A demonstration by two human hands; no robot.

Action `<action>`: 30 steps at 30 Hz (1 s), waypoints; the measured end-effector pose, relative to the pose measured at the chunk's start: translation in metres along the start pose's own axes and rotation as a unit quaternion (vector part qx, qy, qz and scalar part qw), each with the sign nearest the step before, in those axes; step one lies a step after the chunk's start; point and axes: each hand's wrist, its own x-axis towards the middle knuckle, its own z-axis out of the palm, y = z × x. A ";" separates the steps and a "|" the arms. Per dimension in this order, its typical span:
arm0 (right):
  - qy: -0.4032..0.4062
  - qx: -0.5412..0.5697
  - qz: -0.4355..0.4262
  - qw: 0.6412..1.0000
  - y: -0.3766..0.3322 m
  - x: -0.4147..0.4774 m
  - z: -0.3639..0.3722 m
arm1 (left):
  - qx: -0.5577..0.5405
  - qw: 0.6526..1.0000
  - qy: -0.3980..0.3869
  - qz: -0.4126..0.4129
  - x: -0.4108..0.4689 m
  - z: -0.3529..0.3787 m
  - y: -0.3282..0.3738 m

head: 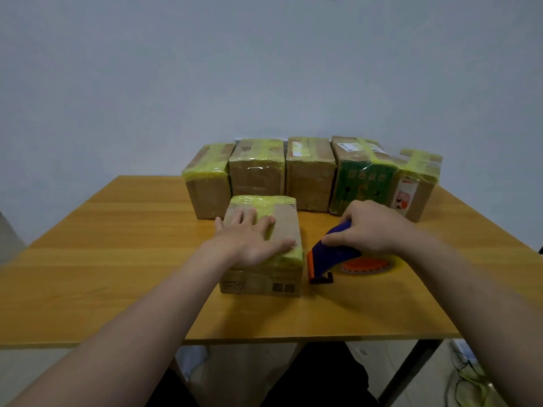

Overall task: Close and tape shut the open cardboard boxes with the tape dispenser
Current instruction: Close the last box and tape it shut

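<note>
A small cardboard box (pixel 282 277) lies closed in the middle of the wooden table (pixel 117 259), with yellow tape running along its top. My left hand (pixel 249 239) rests flat on the box's lid, fingers spread. To the right of the box, a blue and orange tape dispenser (pixel 332 257) with a yellow tape roll lies on the table. My right hand (pixel 370 227) grips its blue handle from above.
Several cardboard boxes (pixel 308 177) wrapped in yellow tape stand in a row along the table's far edge, one of them green (pixel 364 183). A plain wall rises behind them. Cables lie on the floor (pixel 467 374) at the lower right.
</note>
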 end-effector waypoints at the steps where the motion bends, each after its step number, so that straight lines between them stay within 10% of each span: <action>1: 0.013 0.014 0.007 1.000 0.003 0.000 -0.001 | 0.010 1.000 0.001 -0.005 0.002 -0.003 0.004; 8: 0.197 0.181 0.054 0.962 0.020 -0.005 -0.011 | 0.004 0.999 0.052 -0.012 0.008 0.009 0.016; 17: 0.290 0.531 0.017 0.796 -0.023 -0.001 0.015 | -0.027 0.994 0.097 0.032 -0.002 0.006 -0.025; 22: 0.285 0.667 0.017 0.688 -0.069 0.013 0.023 | -0.191 0.962 0.193 -0.023 -0.015 0.016 -0.018; 30: 0.245 0.749 0.034 0.614 -0.104 0.053 0.052 | -0.501 0.856 0.080 0.094 -0.018 0.026 -0.053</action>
